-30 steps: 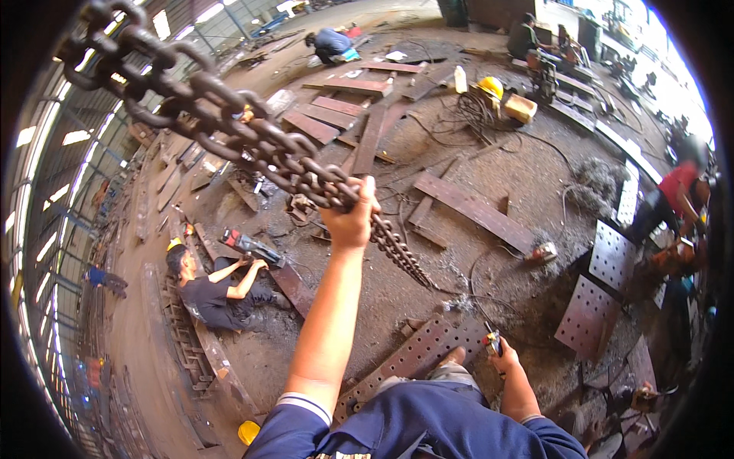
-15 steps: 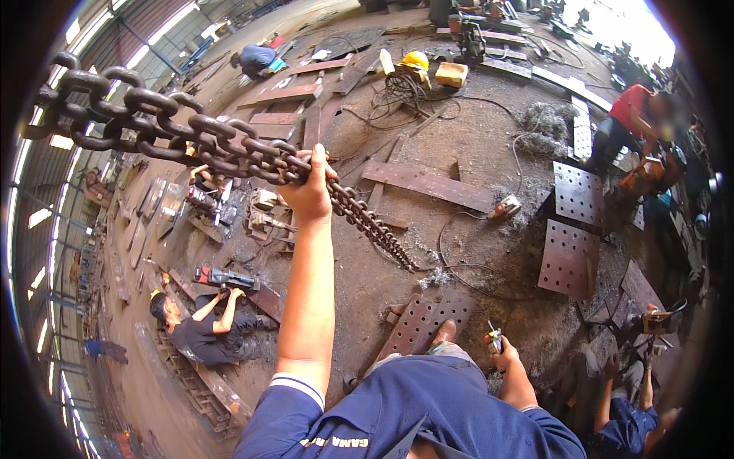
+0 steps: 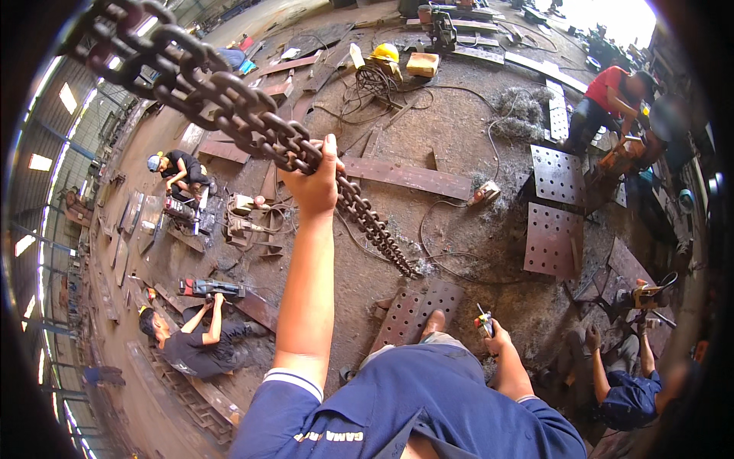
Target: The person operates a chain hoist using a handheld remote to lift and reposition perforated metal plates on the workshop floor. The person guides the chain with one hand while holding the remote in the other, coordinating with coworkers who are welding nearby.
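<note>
A heavy, rusty steel chain (image 3: 218, 96) runs from the upper left down to the ground in the middle, with several strands bunched together above my grip. My left hand (image 3: 313, 180) is raised at the end of my outstretched arm, its fingers wrapped round the chain. Below it, the chain's lower length (image 3: 371, 222) trails off to the floor. Down by my right side, my right hand (image 3: 501, 338) is closed round a small pale device (image 3: 484, 321) with coloured parts, too small to name exactly. A drilled brown steel plate (image 3: 405, 321) lies beside my foot.
Two perforated plates (image 3: 554, 241) stand to the right. A long steel plate (image 3: 409, 178), cables and a yellow helmet (image 3: 384, 52) lie ahead. Co-workers (image 3: 202, 336) handle power tools at left; others (image 3: 612, 99) work at right. Metal shavings (image 3: 527, 111) lie heaped on the floor.
The view has shifted, and the upper chain now slants more steeply. Both hands keep their hold. A co-worker at the left, previously behind the chain, is now in plain sight.
</note>
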`<state>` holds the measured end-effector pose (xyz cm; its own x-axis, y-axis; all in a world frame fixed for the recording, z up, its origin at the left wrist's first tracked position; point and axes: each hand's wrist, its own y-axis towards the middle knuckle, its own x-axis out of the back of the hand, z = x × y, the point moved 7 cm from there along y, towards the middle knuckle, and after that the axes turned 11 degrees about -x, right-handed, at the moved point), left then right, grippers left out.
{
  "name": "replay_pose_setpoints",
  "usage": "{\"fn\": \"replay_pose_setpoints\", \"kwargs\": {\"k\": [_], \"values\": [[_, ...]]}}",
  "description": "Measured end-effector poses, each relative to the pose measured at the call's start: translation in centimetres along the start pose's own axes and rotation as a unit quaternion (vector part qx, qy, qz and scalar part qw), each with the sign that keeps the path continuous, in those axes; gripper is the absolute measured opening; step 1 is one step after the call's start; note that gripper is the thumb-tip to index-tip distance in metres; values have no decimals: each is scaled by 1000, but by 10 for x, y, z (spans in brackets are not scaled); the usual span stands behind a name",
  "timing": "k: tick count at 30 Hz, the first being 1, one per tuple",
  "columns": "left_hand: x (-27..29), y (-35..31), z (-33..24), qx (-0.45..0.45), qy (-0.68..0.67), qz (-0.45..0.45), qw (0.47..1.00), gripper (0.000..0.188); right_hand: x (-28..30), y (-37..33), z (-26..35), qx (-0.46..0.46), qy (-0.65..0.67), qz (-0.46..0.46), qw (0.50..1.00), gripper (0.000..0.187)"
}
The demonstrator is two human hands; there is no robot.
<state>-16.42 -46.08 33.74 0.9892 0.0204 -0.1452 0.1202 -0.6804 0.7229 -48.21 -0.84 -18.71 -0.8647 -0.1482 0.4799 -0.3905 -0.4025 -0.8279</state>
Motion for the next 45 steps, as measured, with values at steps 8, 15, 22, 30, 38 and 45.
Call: {"fn": "replay_pose_setpoints", "kwargs": {"k": [8,15,22,30,38,45], "values": [[6,-6,4,-8,16,13,1000,15,-3,35,51,75,-64,-15,995,97],[13,-8,13,-8,11,-2,1000,15,-14,44,42,79,-109,-5,991,99],[21,-1,23,-41,38,3,998,15,-7,30,24,39,-64,37,996,98],[7,17,56,-12,55,0,998,16,-5,34,19,42,-77,-1,996,94],[8,54,96,-18,151,-30,988,25,2,25,20,44,-19,-15,999,94],[27,84,129,-26,192,-59,979,23,14,20,-26,-20,-26,-22,999,93]]}}
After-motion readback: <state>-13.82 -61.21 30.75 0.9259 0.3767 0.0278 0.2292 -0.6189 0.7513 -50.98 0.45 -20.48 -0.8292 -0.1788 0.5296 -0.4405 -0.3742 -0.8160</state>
